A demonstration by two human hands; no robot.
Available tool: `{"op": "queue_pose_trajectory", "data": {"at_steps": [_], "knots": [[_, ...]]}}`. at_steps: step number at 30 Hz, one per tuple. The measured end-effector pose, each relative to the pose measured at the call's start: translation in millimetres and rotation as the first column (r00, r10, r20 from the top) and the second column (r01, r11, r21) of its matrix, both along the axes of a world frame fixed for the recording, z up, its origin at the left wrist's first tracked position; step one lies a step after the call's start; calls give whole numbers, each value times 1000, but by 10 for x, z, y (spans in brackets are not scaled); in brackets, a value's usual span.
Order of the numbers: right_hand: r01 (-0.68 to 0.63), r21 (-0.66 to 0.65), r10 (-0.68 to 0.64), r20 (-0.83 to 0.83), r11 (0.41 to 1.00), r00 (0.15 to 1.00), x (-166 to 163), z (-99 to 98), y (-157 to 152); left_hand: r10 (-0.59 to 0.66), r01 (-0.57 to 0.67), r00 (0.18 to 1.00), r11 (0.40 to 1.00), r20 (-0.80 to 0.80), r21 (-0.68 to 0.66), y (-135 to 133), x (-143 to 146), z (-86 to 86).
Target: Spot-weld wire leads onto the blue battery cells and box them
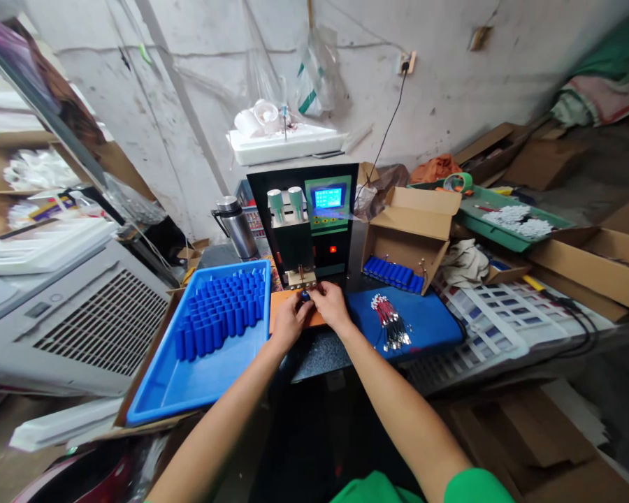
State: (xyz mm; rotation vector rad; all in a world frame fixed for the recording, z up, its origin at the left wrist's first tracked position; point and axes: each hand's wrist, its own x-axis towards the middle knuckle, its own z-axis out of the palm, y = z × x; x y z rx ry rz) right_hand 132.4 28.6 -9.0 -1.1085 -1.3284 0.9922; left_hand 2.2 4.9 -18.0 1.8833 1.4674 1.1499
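Under the electrode tips of a spot welder (302,276), my left hand (288,318) grips a blue battery cell (305,296), of which only a small part shows between the fingers. My right hand (330,304) is closed at the other side of the same cell, its fingertips pinched near the tips; whatever they hold is too small to make out. Both hands rest over an orange board (279,307). To the left, a blue tray (189,398) carries many upright blue cells (220,307). Red and black wire leads (393,321) lie bundled on a blue mat (435,318) at the right.
An open cardboard box (419,213) with blue cells in a row stands right of the welder. Left of it is a steel flask (235,227). A green tray (503,230) holds small white parts farther right. White foam (283,143) lies on top of the welder.
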Motion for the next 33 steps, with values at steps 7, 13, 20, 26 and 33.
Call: {"op": "queue_pose_trajectory", "data": {"at_steps": [7, 13, 20, 26, 33], "knots": [[37, -6, -37, 51, 999, 998, -9, 37, -33, -17, 17, 999, 1000, 29, 12, -12, 3, 3], [50, -20, -49, 48, 999, 998, -19, 65, -63, -5, 5, 1000, 1000, 28, 11, -11, 2, 1], [48, -23, -47, 28, 999, 999, -26, 60, -61, -13, 13, 999, 1000, 35, -6, -14, 10, 29], [54, -16, -53, 47, 998, 997, -23, 46, -52, -13, 13, 999, 1000, 40, -8, -17, 16, 39], [48, -18, -47, 45, 999, 998, -18, 28, -44, -26, 28, 998, 999, 63, -22, -15, 19, 36]]}}
